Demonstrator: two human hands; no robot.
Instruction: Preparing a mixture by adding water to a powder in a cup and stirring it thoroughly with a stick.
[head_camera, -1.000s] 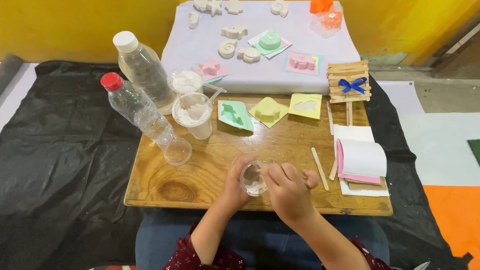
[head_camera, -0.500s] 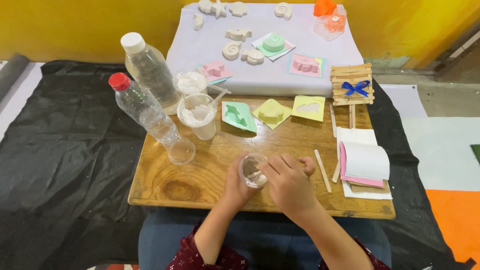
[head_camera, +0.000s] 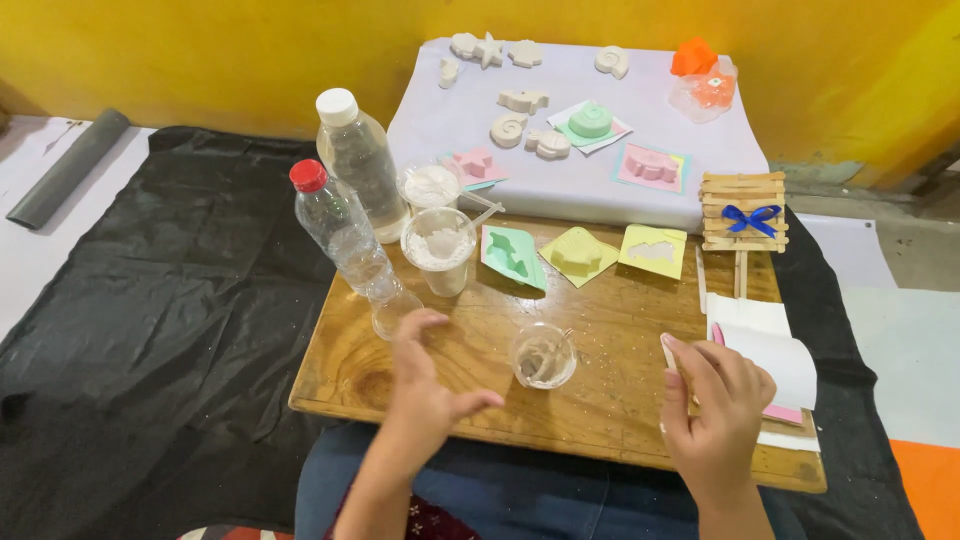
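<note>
- we take the small clear cup (head_camera: 543, 355) as our landmark; it stands upright on the wooden surface (head_camera: 620, 400), near its front edge, with a pale greyish mix in the bottom and nothing gripping it.
- our left hand (head_camera: 425, 385) hovers just left of the cup, fingers spread and empty, apart from the cup wall, with its fingertips close to a small empty glass (head_camera: 392, 314).
- our right hand (head_camera: 715, 410) sits well to the right of the cup, fingers loosely curled and holding nothing we can make out; it rests at the near edge of a small open notebook (head_camera: 775, 365).
- so the two hands are apart, one on each side of the cup, which leaves the cup free to stand on its own.
- behind the cup and to its left stand a red-capped bottle (head_camera: 340, 235) and a white-capped bottle (head_camera: 358, 165), both upright and shut, likely kept within easy reach.
- straight behind the cup is a taller cup of white powder (head_camera: 440, 250), with a second one (head_camera: 430, 187) beyond it.
- behind the cup and slightly right, three moulds lie in a row: a green mould (head_camera: 510, 255), a yellow mould (head_camera: 578, 255) and a pale yellow mould (head_camera: 653, 250).
- farther back, a white sheet (head_camera: 560, 190) carries pale cast shapes (head_camera: 510, 128) laid apart from one another, perhaps to dry.
- right of the moulds sits a little stick frame with a blue bow (head_camera: 745, 212).
</note>
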